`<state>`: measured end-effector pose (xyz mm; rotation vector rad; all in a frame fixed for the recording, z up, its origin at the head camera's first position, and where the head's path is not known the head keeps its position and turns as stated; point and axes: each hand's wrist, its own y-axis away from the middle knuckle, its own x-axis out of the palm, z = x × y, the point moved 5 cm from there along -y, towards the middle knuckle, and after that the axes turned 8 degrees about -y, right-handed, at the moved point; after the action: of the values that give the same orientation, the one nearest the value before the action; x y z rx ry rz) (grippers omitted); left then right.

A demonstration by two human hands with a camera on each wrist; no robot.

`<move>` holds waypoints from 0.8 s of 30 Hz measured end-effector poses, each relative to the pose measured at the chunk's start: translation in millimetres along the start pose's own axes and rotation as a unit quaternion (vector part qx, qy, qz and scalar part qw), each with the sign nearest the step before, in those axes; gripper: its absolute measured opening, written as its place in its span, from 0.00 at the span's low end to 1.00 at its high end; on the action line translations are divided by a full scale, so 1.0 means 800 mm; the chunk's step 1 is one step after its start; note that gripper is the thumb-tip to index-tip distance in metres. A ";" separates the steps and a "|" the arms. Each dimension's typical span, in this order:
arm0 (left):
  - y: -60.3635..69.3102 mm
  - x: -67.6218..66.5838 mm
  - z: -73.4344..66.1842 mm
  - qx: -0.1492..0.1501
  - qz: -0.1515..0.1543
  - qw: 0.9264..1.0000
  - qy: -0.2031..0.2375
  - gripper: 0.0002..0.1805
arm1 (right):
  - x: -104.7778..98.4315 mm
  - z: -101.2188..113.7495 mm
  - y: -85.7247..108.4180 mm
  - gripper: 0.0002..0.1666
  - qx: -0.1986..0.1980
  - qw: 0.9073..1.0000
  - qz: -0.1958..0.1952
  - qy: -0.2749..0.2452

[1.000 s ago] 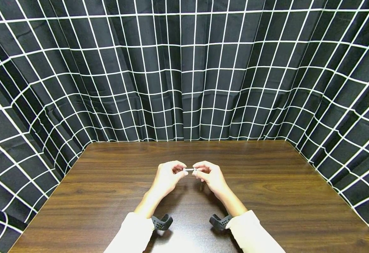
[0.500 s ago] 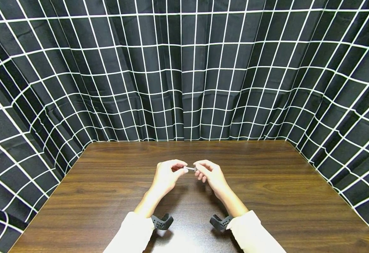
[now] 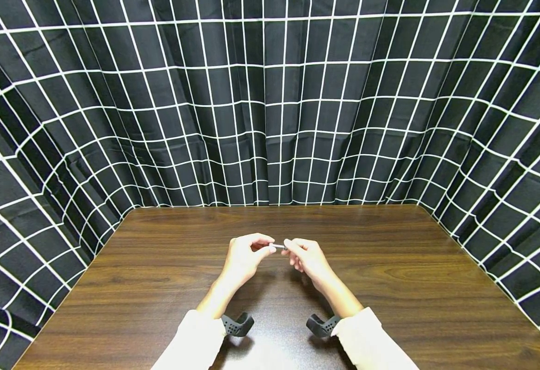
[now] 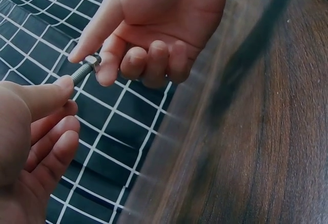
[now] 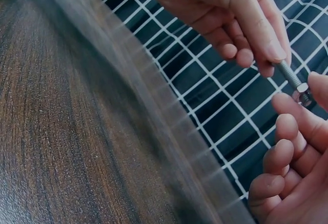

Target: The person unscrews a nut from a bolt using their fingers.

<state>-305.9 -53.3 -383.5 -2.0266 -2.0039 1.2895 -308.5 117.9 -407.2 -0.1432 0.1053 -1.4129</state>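
Out over the table, my left hand [image 3: 244,258] pinches a silver threaded bolt [image 3: 277,246] between thumb and fingers, hiding the end on that side. Toward the bolt's other end sits a hex nut [image 4: 93,62], threaded around the shank, and a short bit of thread shows past it in the right wrist view. My right hand [image 3: 313,261] has thumb and index finger on either side of the nut [image 5: 301,94], pinching it. The other right fingers are loosely curled below, touching nothing.
A brown wood-grain table [image 3: 159,277] lies under both hands. Dark curtain with a white grid [image 3: 270,113] stands behind it and along both sides. A dark wrist-worn device [image 3: 237,325] is on the left wrist, and a similar device [image 3: 322,326] on the right.
The right thumb and fingers have shifted position around the nut, the thumb sliding forward over it and back. The bolt tilts slightly differently; the left hand has barely moved.
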 end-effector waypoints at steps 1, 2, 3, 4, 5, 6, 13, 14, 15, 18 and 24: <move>0.000 0.000 0.000 0.001 0.000 1.000 -0.003 0.08 | 0.000 0.000 0.000 0.20 0.000 1.000 0.001 -0.001; 0.000 0.000 0.001 0.002 0.000 1.000 -0.005 0.08 | 0.000 0.001 0.000 0.20 0.000 1.000 0.001 -0.003; 0.000 0.001 0.001 0.003 -0.001 1.000 -0.008 0.08 | 0.000 0.000 0.000 0.20 0.000 1.000 0.001 -0.003; 0.000 0.001 0.002 0.004 -0.001 1.000 -0.010 0.07 | 0.000 0.000 -0.001 0.19 0.001 1.000 0.001 -0.003; 0.000 0.001 0.002 0.006 -0.001 1.000 -0.012 0.07 | 0.000 0.000 -0.001 0.19 0.000 1.000 0.001 -0.004; 0.000 0.001 0.002 0.007 0.001 1.000 -0.013 0.08 | 0.000 0.000 -0.001 0.19 0.001 1.000 -0.001 -0.005; 0.001 0.001 0.002 0.015 0.013 0.999 -0.025 0.09 | -0.001 -0.003 -0.002 0.15 -0.004 1.000 -0.010 -0.009; 0.001 0.001 0.002 0.014 0.014 0.999 -0.027 0.09 | -0.002 -0.003 -0.002 0.14 -0.007 1.000 -0.011 -0.010; 0.001 0.001 0.002 0.014 0.016 0.999 -0.030 0.10 | -0.001 -0.003 -0.002 0.13 -0.007 1.000 -0.011 -0.013; 0.001 0.001 0.001 0.013 0.016 0.999 -0.033 0.09 | -0.001 -0.001 -0.001 0.12 -0.014 1.000 -0.009 -0.016; 0.001 -0.001 0.000 0.008 0.014 0.999 -0.028 0.09 | -0.001 0.000 -0.001 0.11 -0.026 0.999 -0.010 -0.023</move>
<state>-304.9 -54.3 -383.7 -2.0415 -1.9885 1.3782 -309.7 118.5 -407.2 -0.2212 0.1025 -1.4269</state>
